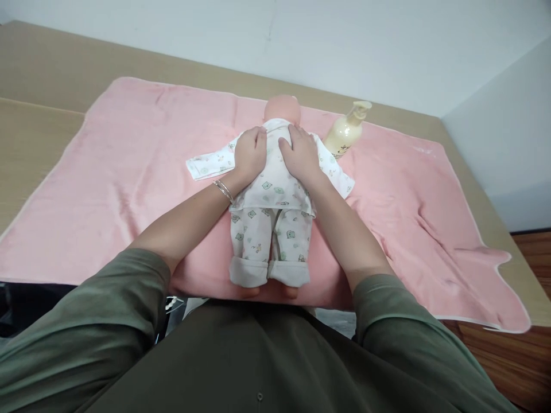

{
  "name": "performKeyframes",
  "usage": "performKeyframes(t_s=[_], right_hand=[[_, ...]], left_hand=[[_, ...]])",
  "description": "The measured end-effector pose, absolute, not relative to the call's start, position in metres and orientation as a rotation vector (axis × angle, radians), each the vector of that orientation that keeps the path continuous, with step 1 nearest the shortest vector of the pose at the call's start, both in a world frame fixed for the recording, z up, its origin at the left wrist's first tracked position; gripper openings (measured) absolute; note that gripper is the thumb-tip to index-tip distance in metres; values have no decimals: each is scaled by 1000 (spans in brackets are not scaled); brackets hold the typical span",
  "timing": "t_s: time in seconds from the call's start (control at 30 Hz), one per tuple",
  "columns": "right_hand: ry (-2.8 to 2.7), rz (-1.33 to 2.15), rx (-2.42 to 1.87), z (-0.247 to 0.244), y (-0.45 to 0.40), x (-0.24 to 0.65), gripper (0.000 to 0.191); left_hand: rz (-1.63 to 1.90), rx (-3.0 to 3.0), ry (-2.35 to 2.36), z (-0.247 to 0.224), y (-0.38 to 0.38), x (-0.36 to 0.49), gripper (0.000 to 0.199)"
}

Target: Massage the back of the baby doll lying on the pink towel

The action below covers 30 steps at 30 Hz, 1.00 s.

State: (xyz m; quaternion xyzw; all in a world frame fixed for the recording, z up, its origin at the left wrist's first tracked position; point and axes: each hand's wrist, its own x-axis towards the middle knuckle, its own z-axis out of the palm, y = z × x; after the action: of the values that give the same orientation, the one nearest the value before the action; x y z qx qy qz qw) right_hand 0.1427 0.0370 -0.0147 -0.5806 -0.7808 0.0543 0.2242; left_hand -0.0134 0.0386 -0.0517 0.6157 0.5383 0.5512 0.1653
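Note:
A baby doll (275,186) in a white printed shirt and trousers lies on a pink blanket (172,137), head away from me. Its face does not show, and its feet point at me. My left hand (251,152) is closed round the doll's upper body at the left shoulder, its fingertips partly hidden. On the right shoulder rests my right hand (301,154), laid over the shirt with thumb and fingers apart. Both shirt sleeves spread out sideways. The trouser legs are turned up at the ends.
A cream-coloured pump bottle (345,132) stands on the blanket just right of the doll's shoulder. The blanket covers much of a wooden table (47,63), which meets a white wall (344,46) at the back. The blanket hangs over the near edge by my body.

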Motion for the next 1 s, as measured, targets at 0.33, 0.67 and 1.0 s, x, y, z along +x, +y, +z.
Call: performKeyframes(t_s=[0.33, 0.67, 1.0], right_hand=[[-2152, 89, -1630, -11, 32, 139, 54], [-2152, 105, -1633, -5, 27, 138, 53], [-2169, 113, -1656, -3, 25, 140, 53]], left_hand=[[1540, 1745, 1597, -43, 31, -11, 48], [1517, 1767, 1640, -39, 27, -10, 42], [1313, 1947, 1660, -44, 29, -16, 31]])
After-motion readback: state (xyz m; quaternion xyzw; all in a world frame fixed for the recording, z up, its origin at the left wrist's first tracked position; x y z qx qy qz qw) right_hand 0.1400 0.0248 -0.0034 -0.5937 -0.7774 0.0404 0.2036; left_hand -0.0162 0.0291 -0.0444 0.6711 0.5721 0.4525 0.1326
